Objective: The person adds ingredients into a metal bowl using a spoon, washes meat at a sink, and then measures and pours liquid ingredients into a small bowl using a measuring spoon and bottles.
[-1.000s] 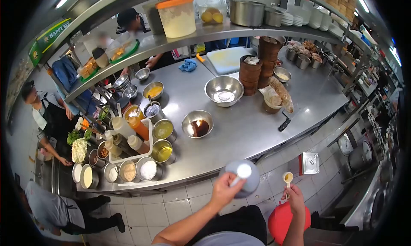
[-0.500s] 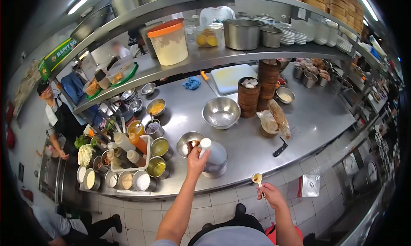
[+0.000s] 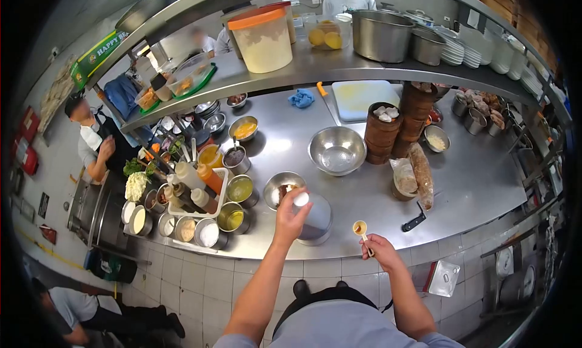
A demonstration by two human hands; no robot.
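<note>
My left hand (image 3: 292,217) is closed at the top of a translucent plastic jug (image 3: 318,220), its thumb and fingers around the white cap (image 3: 301,198). The jug stands upright near the table's front edge. Just behind it is a steel mixing bowl (image 3: 271,183) holding something dark brown and something white. In my right hand (image 3: 382,251), a cream-coloured measuring spoon (image 3: 359,228) is pinched by its handle, with a little brown stuff in its scoop. The spoon is in front of the table edge, right of the jug.
Sauce bottles (image 3: 210,178) stand in a white bin, ringed by steel tins (image 3: 209,234). A larger steel bowl (image 3: 337,151), bamboo steamers (image 3: 383,133) and a black-handled knife (image 3: 414,220) are on the table (image 3: 351,196). A shelf (image 3: 339,75) spans above. Co-workers are at the left.
The view has shifted, so the table appears higher and further right. My left hand's fingers now sit around the white cap rather than on the handle below it. My right hand still holds the spoon.
</note>
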